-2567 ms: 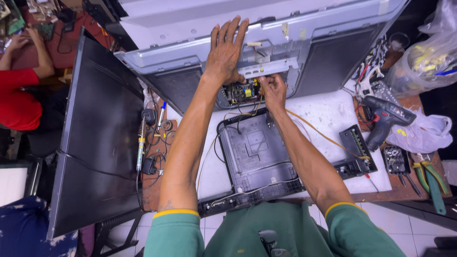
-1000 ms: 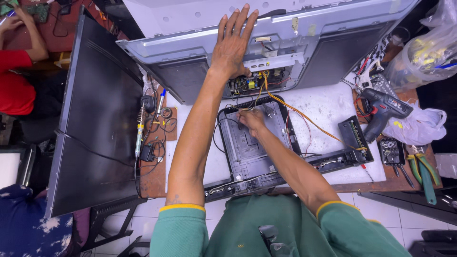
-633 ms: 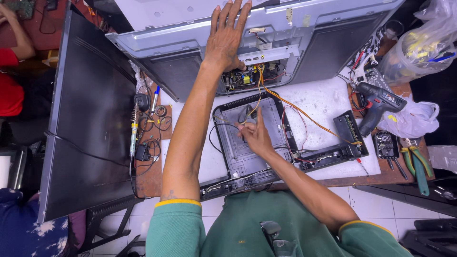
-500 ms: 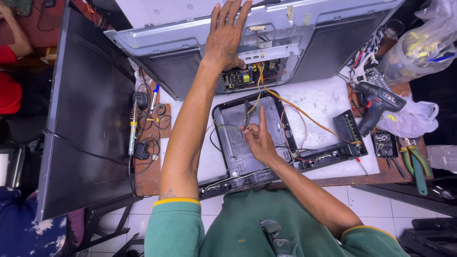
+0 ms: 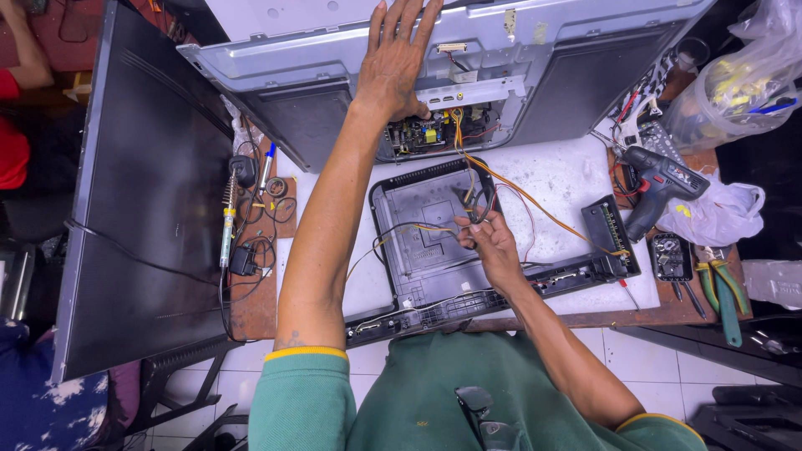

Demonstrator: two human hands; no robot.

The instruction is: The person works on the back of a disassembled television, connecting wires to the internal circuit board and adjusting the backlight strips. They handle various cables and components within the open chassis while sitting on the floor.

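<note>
Now my left hand [image 5: 393, 63] lies flat with spread fingers on the tilted grey metal television back panel [image 5: 535, 42], while my right hand [image 5: 493, 242] pinches thin orange and black wires [image 5: 472, 196] above the dark plastic rear cover [image 5: 418, 250] on the white surface [image 5: 568, 179].

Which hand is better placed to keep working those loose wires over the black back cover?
Right. The right hand already pinches the wires above the black cover, while the left hand is pressed flat against the raised metal panel.
</note>
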